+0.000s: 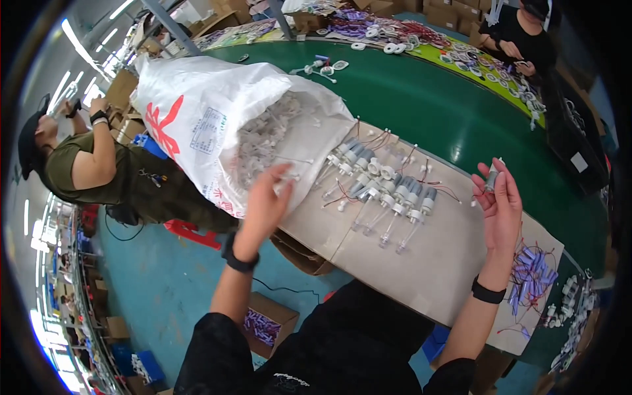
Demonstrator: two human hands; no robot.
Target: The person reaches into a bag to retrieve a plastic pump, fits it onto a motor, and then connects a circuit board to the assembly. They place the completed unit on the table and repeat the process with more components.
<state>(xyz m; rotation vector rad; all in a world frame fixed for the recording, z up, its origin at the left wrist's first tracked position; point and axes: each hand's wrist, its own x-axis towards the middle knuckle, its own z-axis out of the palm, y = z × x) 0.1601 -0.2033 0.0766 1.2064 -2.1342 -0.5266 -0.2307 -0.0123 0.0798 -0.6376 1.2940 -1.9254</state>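
While my right hand (501, 209) pinches a grey-and-white cylinder (491, 180) between its fingers, clear of the counter (395, 280), my left hand (265, 203) hovers at the mouth of a white sack (187, 85), fingers loosely apart; I can't tell whether they grip anything. The sack's mouth faces me, presumably for easy reach to its clear plastic parts (260, 141). Similar cylinders (413, 192) lie clustered, likely for order, on the beige counter beside a green conveyor belt (408, 99), above a teal floor (164, 263).

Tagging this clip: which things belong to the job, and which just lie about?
Seemingly in use:
grey part, in the right hand
white sack, left hand at its mouth
grey-and-white tabletop units

Seemingly lying about:
black cable
red object
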